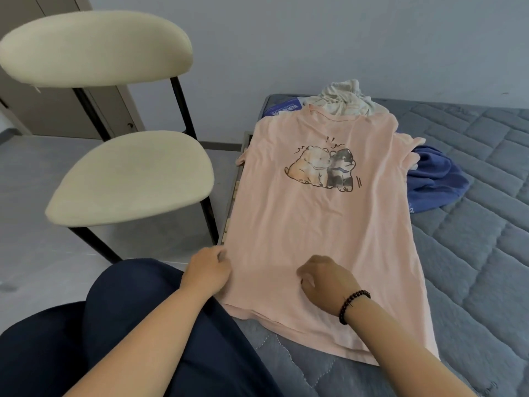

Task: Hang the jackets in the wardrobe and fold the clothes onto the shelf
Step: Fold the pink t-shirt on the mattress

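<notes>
- a pink t-shirt (320, 224) lies spread flat, print side up, on the grey quilted bed (472, 253), its neck pointing away from the person and its hem nearest them.
- the left hand (207, 272) is at the shirt's left edge near the hem, fingers (221, 257) curled and pinching the fabric.
- the right hand (326, 282) rests on the lower middle of the shirt, fingers curled down onto the cloth; whether they grasp it, i cannot tell. a dark bead bracelet (353, 306) circles that wrist.
- a crumpled white garment (343, 98) lies by the shirt's collar; a blue garment (432, 181) lies bunched just beside its right sleeve.
- a cream chair (128, 176) stands on the floor left of the bed.
</notes>
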A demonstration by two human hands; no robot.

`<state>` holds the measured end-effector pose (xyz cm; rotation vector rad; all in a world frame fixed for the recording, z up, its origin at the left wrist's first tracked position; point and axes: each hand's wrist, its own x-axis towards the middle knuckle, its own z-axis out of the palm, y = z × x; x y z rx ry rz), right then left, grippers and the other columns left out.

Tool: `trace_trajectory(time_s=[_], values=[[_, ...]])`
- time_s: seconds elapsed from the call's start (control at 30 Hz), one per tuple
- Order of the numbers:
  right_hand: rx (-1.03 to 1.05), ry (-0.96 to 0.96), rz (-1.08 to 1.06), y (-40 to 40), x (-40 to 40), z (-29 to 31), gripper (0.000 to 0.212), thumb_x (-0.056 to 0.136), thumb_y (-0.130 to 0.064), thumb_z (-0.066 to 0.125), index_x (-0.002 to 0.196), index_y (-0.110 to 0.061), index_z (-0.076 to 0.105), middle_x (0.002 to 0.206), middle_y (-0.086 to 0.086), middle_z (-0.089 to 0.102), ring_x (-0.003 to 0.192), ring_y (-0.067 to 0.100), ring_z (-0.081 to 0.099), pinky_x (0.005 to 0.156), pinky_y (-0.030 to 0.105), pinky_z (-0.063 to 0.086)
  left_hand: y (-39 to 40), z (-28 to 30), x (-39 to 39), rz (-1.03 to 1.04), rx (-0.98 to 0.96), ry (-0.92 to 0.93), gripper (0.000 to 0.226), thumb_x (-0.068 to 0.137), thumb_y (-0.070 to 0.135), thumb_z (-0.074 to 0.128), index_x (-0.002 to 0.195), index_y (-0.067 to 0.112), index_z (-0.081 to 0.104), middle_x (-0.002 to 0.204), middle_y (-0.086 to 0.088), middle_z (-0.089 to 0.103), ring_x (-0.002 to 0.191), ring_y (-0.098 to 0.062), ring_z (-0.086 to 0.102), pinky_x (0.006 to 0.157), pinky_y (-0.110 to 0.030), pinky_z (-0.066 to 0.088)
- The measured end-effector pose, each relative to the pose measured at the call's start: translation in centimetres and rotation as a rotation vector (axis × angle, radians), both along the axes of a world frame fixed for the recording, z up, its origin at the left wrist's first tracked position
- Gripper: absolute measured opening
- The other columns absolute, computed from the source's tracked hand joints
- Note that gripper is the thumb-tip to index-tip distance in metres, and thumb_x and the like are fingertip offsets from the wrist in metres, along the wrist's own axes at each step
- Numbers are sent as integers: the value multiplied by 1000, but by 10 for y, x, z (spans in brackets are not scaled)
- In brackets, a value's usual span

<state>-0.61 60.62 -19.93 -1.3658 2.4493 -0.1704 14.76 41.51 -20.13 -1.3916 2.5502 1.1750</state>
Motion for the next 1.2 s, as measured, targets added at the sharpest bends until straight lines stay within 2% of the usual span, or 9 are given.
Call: trace_trajectory(time_s=[0.13, 0.23, 0.33, 0.43, 0.53, 0.7, 0.87, 0.97, 1.2], values=[[-44, 0, -48, -35, -21, -14, 45, 98, -31, 42, 142, -22, 39, 157, 7, 18, 145, 22, 16, 113, 34, 29, -16, 1, -36, 117, 193, 154, 44, 103, 26, 34, 147, 22, 34, 142, 3, 44, 135, -20, 37, 105, -27, 28], [-36, 27, -106, -71, -37, -25, 56, 99, -41, 36, 150, -26, 18, 160, 7, -2, 148, 25, -3, 120, 35, 9, -39, -12, -74, 189, 240, 198, 43, 104, 34, 29, 140, 14, 43, 135, -2, 50, 117, -13, 45, 94, -24, 31], [-41, 72, -144, -113, -56, -36, 61, 97, -48, 21, 152, -24, 13, 160, 9, -7, 147, 29, -10, 118, 37, -1, -70, -32, -116, 262, 308, 229, 46, 103, 42, 25, 98, 10, 58, 92, -1, 59, 82, -12, 53, 68, -20, 38], [-90, 89, -182, -157, -80, -42, 77, 84, -55, 1, 152, -23, 18, 160, 11, -1, 147, 30, -7, 117, 38, -3, -99, -46, -157, 329, 376, 287, 45, 101, 46, 23, 99, 14, 56, 95, -3, 59, 87, -18, 55, 75, -27, 41], [-125, 117, -212, -205, -110, -45, 61, 94, -47, 17, 149, -23, 25, 160, 9, 4, 147, 27, -7, 118, 38, -4, -135, -55, -192, 423, 558, 359, 48, 101, 45, 26, 122, 15, 57, 114, -4, 61, 102, -23, 57, 93, -35, 44], [-218, 165, -256, -277, -162, -43, 41, 94, -32, 36, 128, -18, 55, 142, 5, 44, 133, 26, 34, 111, 37, 26, -183, -72, -221, 506, 1030, 579, 49, 100, 47, 37, 110, 13, 70, 90, -10, 74, 80, -24, 69, 74, -34, 55], [-273, -54, -576, -335, -229, -27, 23, 89, -24, 48, 103, -21, 66, 105, -1, 63, 93, 21, 57, 75, 27, 43, -224, -90, -259, 579, 1171, 785, 54, 93, 52, 45, 129, 15, 58, 122, -7, 66, 111, -24, 61, 98, -40, 46], [-385, -130, -731, -346, -243, -38, 11, 87, -28, 51, 85, -23, 61, 80, -6, 64, 69, 10, 53, 56, 24, 37, -239, -94, -279, 596, 1244, 874, 54, 95, 52, 41, 120, 9, 64, 110, -12, 71, 102, -26, 65, 89, -38, 49], [-815, -580, -902, -348, -250, -54, 19, 84, -30, 61, 70, -18, 69, 63, -4, 67, 61, 17, 60, 59, 30, 46, -271, -113, -311, 579, 1349, 1005, 43, 99, 36, 42, 124, 6, 61, 116, -18, 68, 109, -33, 64, 99, -45, 45]])
